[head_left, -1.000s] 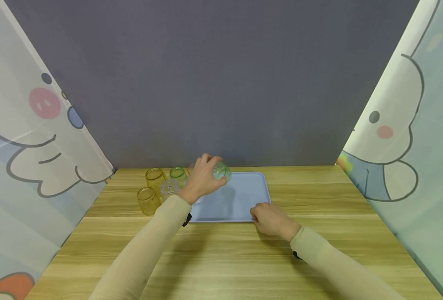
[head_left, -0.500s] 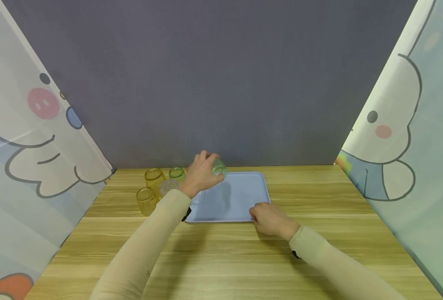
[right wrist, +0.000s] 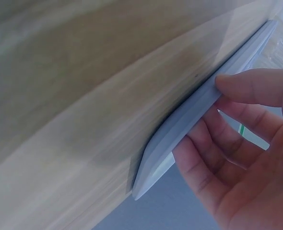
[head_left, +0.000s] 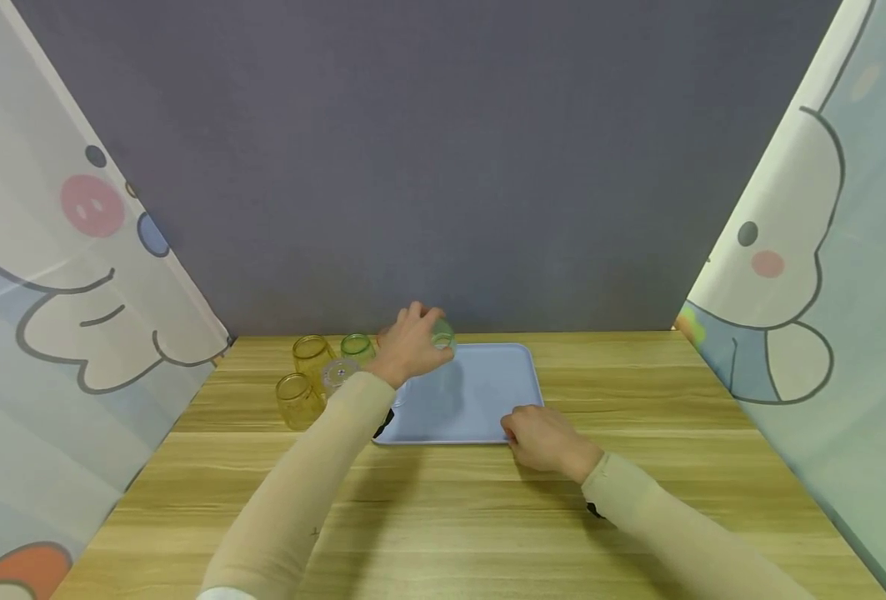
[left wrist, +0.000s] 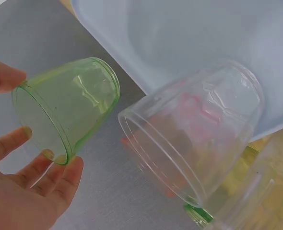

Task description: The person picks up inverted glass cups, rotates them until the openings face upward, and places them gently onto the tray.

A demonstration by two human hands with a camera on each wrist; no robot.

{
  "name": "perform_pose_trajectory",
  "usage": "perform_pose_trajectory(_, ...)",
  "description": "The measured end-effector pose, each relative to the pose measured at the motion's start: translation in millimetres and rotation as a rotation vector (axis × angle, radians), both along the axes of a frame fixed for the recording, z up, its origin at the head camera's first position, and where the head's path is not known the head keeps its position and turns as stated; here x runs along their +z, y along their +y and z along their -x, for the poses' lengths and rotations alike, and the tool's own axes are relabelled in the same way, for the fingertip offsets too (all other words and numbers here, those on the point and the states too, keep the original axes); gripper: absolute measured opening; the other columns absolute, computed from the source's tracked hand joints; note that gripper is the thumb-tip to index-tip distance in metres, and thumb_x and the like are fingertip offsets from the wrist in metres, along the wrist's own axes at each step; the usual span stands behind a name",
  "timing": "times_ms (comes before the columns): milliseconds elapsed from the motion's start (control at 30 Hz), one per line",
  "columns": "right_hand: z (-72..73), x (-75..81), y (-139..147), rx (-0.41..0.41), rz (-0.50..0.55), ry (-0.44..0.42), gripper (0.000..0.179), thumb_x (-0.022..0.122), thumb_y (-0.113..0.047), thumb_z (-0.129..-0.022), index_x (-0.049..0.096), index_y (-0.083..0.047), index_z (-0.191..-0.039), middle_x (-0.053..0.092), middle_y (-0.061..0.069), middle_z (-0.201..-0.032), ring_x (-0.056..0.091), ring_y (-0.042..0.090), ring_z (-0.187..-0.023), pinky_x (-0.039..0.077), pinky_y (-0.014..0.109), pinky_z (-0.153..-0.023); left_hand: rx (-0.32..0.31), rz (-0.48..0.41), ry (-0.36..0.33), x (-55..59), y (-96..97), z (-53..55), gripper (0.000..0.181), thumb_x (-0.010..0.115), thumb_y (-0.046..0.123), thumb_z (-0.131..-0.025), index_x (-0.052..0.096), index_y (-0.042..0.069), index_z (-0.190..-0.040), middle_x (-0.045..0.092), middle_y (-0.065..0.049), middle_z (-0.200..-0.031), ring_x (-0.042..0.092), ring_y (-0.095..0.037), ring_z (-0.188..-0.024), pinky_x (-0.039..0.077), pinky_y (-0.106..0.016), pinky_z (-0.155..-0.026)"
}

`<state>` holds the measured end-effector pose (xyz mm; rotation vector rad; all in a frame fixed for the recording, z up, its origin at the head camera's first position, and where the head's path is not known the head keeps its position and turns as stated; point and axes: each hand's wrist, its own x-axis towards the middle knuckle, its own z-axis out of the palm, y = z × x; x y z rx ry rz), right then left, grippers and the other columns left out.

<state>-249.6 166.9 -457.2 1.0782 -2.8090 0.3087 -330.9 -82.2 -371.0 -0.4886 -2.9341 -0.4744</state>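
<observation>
My left hand (head_left: 415, 346) pinches a see-through green cup (left wrist: 69, 105) by its rim, thumb on one side and fingers on the other. The cup hangs over the back part of a pale blue tray (head_left: 488, 383). A clear cup (left wrist: 194, 129) stands at the tray's left side, mostly behind my left hand in the head view. At the tray's near right corner my right hand (head_left: 546, 437) grips the edge, its thumb (right wrist: 247, 86) on the outer side of the rim and its fingers curled inside.
Left of the tray stand yellow cups (head_left: 312, 353) (head_left: 297, 402), another green cup (head_left: 357, 347) and a clear cup (head_left: 340, 373). A reddish cup (head_left: 381, 337) is mostly hidden behind my left hand. A grey wall (head_left: 443, 167) rises behind the wooden table (head_left: 443, 517).
My left hand shifts slightly left and then back right, the green cup staying in its grip above the tray and hanging a little higher. The right hand and tray stay put.
</observation>
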Motion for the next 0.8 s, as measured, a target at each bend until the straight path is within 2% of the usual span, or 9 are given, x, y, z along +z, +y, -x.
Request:
perform_pose_trajectory(167, 0.4, -1.1, 1, 0.003, 0.002, 0.015, 0.026, 0.071, 0.002, -0.083, 0.057, -0.015, -0.07, 0.056, -0.004, -0.067, 0.052, 0.009, -0.06, 0.04, 0.026, -0.049, -0.006, 0.025, 0.005, -1.1, 2.8, 4.4, 0.064, 0.065, 0.039, -0.09, 0.05, 0.016, -0.148, 0.045, -0.013, -0.133, 0.045, -0.031, -0.115, 0.049, -0.047, -0.082)
perform_pose_trajectory(433, 1.1, -2.9, 1, -0.003, 0.001, 0.001, 0.027, 0.071, 0.001, -0.085, 0.057, -0.016, -0.069, 0.054, -0.004, -0.066, 0.049, 0.008, -0.059, 0.039, 0.025, -0.048, 0.029, 0.038, -0.015, -3.6, 3.1, 11.6, 0.064, 0.066, 0.04, -0.088, 0.05, 0.019, -0.147, 0.045, -0.012, -0.136, 0.046, -0.031, -0.117, 0.05, -0.051, -0.08)
perform_pose_trajectory(633, 0.0, -2.3, 1, -0.012, -0.001, -0.01, 0.026, 0.072, -0.001, -0.085, 0.057, -0.016, -0.07, 0.054, -0.005, -0.067, 0.05, 0.009, -0.06, 0.041, 0.027, -0.05, 0.06, 0.078, -0.037, -5.5, 3.6, 16.0, 0.066, 0.066, 0.042, -0.088, 0.049, 0.022, -0.148, 0.044, -0.01, -0.138, 0.045, -0.031, -0.122, 0.049, -0.06, -0.082)
perform_pose_trajectory(800, 1.3, -2.5, 1, -0.019, -0.011, -0.01, 0.025, 0.072, -0.001, -0.085, 0.058, -0.016, -0.07, 0.055, -0.004, -0.068, 0.051, 0.01, -0.061, 0.041, 0.028, -0.05, 0.046, 0.106, -0.047, -9.6, 3.5, 19.3, 0.068, 0.068, 0.042, -0.089, 0.048, 0.019, -0.15, 0.044, -0.012, -0.137, 0.044, -0.032, -0.123, 0.049, -0.054, -0.087)
